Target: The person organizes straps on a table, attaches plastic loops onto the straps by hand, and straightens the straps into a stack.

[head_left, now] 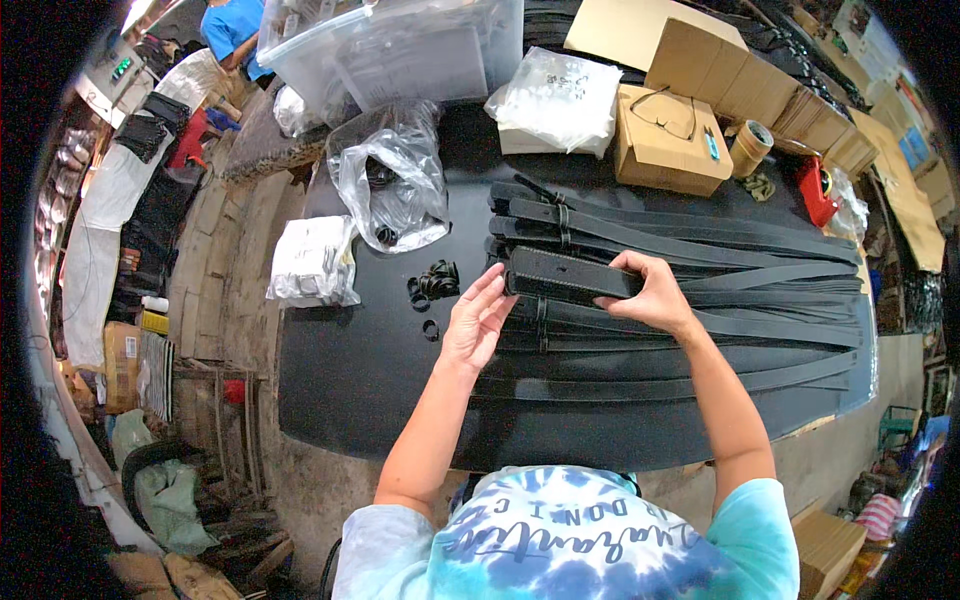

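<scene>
Several long black belts (760, 308) lie side by side on the black table, running off to the right. Above them, my right hand (655, 295) is closed around a short thick stack of black belt ends (562, 272), thumb on the near side and fingers on the far side. My left hand (478, 320) has its fingers stretched out, the tips against the left end of that stack. Left of this hand, small black belt loops (437, 282) lie in a loose heap, with a single loop (431, 330) nearer to me.
A clear plastic bag (400, 175) with black loops inside and a white packet (312, 262) lie at the left. Behind stand a clear plastic bin (400, 60) and a cardboard box (672, 150) with glasses on it. A tape dispenser (815, 190) sits far right. A person in blue (232, 35) is beyond.
</scene>
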The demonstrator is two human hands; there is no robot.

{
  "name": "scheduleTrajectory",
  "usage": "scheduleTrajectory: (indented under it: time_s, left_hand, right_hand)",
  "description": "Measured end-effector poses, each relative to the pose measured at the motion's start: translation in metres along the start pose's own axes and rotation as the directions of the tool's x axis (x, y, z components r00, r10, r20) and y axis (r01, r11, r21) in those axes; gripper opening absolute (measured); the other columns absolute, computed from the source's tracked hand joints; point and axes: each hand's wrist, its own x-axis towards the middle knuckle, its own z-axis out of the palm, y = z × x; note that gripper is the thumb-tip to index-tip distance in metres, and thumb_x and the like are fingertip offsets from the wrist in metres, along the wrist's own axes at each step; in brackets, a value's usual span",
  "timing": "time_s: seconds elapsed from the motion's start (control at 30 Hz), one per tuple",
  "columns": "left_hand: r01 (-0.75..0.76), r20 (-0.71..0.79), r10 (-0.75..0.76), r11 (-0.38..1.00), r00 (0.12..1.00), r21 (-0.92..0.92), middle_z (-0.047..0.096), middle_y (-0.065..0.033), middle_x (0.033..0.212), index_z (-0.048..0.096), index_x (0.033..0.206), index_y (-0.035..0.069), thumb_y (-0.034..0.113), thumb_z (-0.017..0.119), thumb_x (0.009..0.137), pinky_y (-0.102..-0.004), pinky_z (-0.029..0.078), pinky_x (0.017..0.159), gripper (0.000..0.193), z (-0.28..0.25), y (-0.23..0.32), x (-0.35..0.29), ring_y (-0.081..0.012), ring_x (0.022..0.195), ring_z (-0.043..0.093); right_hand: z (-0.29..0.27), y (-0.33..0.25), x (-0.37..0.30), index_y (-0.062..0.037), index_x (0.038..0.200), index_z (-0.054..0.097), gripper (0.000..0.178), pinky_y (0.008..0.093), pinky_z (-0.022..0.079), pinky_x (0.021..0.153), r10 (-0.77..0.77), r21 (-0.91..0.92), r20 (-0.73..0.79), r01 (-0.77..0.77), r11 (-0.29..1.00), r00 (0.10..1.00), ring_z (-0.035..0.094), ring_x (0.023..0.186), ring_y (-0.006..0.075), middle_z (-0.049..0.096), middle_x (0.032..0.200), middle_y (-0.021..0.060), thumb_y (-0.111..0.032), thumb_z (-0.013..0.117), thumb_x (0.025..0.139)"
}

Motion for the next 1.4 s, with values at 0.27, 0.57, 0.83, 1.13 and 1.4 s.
scheduleTrajectory:
  time_s: [0.27, 0.57, 0.83, 1.13, 1.4]
  left_hand:
    - [-0.201, -0.067, 0.213, 0.967, 0.975, 0.158, 0.065, -0.0051, 0.104, 0.060, 0.112, 0.004, -0.003, 0.068, 0.080, -0.0265, 0.052, 0.082, 0.034, 0.013, -0.023, 0.000, -0.0129, 0.090, 0.063]
    - [-0.067, 0.082, 0.056, 0.989, 0.995, 0.130, 0.063, -0.0032, 0.104, 0.057, 0.106, 0.007, -0.007, 0.066, 0.079, -0.0294, 0.049, 0.088, 0.032, 0.026, -0.051, -0.014, -0.0146, 0.096, 0.061]
    - [-0.330, -0.110, 0.448, 0.784, 0.887, 0.526, 0.063, -0.0061, 0.103, 0.059, 0.108, 0.002, -0.001, 0.070, 0.078, -0.0268, 0.052, 0.078, 0.032, -0.011, 0.001, -0.022, -0.0134, 0.084, 0.062]
    - [-0.139, 0.316, 0.569, -0.332, 0.759, 0.933, 0.055, -0.0133, 0.106, 0.065, 0.106, 0.006, 0.005, 0.073, 0.072, -0.0390, 0.045, 0.086, 0.035, -0.122, 0.008, -0.036, -0.0326, 0.103, 0.049]
    - [-0.218, -0.165, 0.320, 0.866, 0.933, 0.451, 0.062, -0.0038, 0.104, 0.054, 0.127, 0.007, 0.017, 0.063, 0.090, -0.0209, 0.049, 0.064, 0.040, -0.077, 0.026, -0.032, -0.0109, 0.081, 0.060]
  right_hand:
    - [-0.002, -0.009, 0.005, -0.0023, 0.082, 0.060, 0.031, 0.0205, 0.042, 0.064, 0.111, 0.030, 0.119, -0.116, 0.993, 0.987, 0.050, 0.069, 0.0033, 0.058, 0.072, -0.0037, -0.010, 0.082, 0.061]
    - [0.023, 0.003, -0.016, -0.0033, 0.086, 0.061, 0.032, 0.0225, 0.044, 0.065, 0.022, 0.095, 0.099, -0.031, 0.995, 0.995, 0.053, 0.072, 0.0053, 0.061, 0.075, -0.0011, -0.013, 0.082, 0.065]
    - [0.008, -0.006, -0.010, -0.0021, 0.092, 0.062, 0.035, 0.0264, 0.048, 0.071, -0.005, 0.009, -0.073, 0.005, 1.000, 0.997, 0.060, 0.076, 0.0103, 0.066, 0.082, 0.0058, -0.014, 0.082, 0.066]
    - [0.024, 0.009, 0.003, -0.0014, 0.092, 0.064, 0.036, 0.0264, 0.047, 0.074, -0.018, -0.002, -0.017, 0.018, 1.000, 1.000, 0.061, 0.079, 0.0121, 0.067, 0.083, 0.0087, -0.017, 0.083, 0.066]
    - [0.004, 0.003, 0.003, -0.0002, 0.095, 0.064, 0.036, 0.0242, 0.044, 0.078, 0.046, 0.118, 0.054, -0.053, 0.992, 0.997, 0.055, 0.084, 0.0071, 0.064, 0.086, -0.0005, -0.014, 0.083, 0.067]
